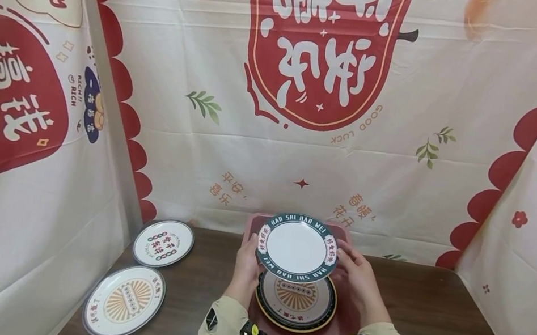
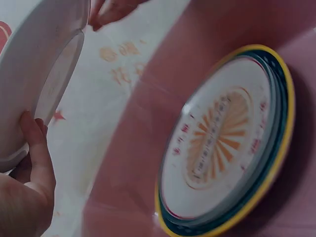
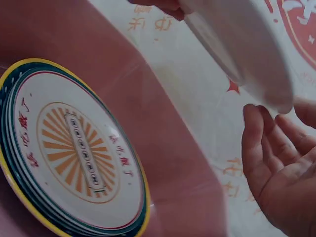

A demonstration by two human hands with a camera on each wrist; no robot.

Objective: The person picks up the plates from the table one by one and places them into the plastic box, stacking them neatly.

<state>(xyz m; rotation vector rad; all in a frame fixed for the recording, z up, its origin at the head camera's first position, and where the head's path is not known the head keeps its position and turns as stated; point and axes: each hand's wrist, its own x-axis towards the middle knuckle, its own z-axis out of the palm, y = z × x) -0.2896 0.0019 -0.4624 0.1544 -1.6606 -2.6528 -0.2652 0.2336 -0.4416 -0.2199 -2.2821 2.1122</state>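
Note:
A white plate with a dark green lettered rim [image 1: 297,247] is held up, tilted, above a pink tub [image 1: 347,321]. My left hand [image 1: 246,270] grips its left edge, with fingers against the pale underside [image 2: 44,44] in the left wrist view. At the opposite edge, my right hand [image 1: 361,275] pinches the rim between thumb and fingers [image 3: 253,123]. Below, inside the tub, lies a stack of plates [image 1: 295,297]. Its top plate has an orange sunburst [image 3: 79,150], and the lowest shows a yellow rim [image 2: 291,106].
Left of the tub, a sunburst plate [image 1: 124,303] and a smaller plate with red lettering [image 1: 163,243] lie on the dark wooden table [image 1: 431,328]. Printed cloth walls [image 1: 166,90] surround the table at the back and both sides.

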